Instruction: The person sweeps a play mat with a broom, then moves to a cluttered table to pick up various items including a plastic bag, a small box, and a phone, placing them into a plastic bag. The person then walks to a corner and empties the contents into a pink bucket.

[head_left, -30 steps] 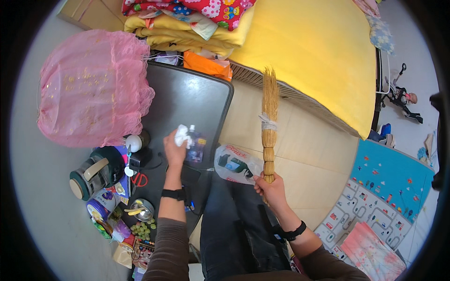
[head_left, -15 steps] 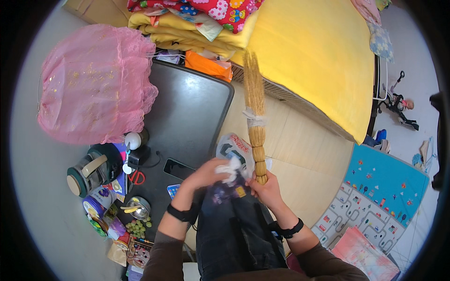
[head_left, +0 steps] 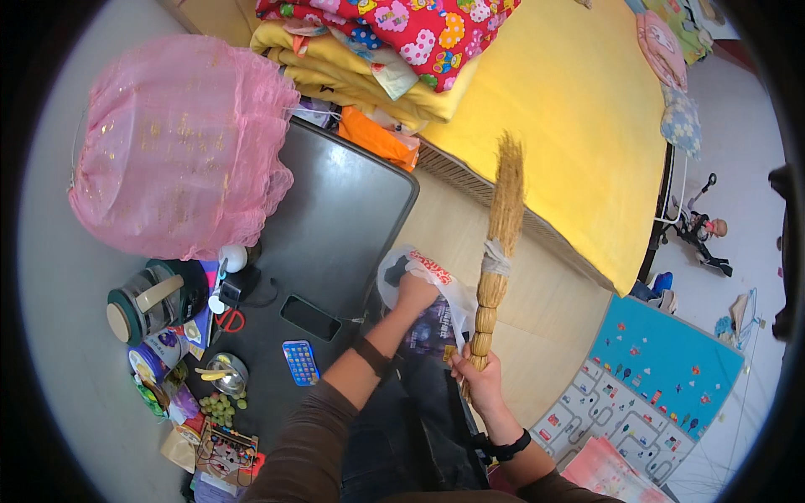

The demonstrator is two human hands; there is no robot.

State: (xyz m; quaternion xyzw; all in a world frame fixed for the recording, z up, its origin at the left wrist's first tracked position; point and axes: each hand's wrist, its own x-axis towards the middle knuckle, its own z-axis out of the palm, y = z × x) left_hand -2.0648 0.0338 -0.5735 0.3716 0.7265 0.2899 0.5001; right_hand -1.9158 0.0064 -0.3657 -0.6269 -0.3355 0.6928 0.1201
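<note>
My right hand (head_left: 476, 373) is closed round the handle of an upright straw broom (head_left: 497, 277), with white wrapping around its middle, and is beside the edge of a white plastic bag (head_left: 449, 285). My left hand (head_left: 411, 293) is down in the bag's mouth, its fingers hidden. A purple printed package (head_left: 432, 327) shows in the bag under my left wrist. To the left, on the black table (head_left: 344, 201), lie a dark phone (head_left: 309, 317) and a small blue-screened toy phone (head_left: 300, 362).
A pink lace food cover (head_left: 176, 142), glass pot (head_left: 142, 302), red scissors (head_left: 231, 320), steel bowl (head_left: 225, 377) and grapes (head_left: 216, 411) crowd the table's left. A yellow-covered bed (head_left: 570, 168) stands ahead; a play mat (head_left: 637, 360) lies right, a folded stroller (head_left: 704, 239) beyond.
My left hand has moved right from the table with white tissue and the purple package, down into the bag, where the tissue is hidden. The broom swung left, then right again.
</note>
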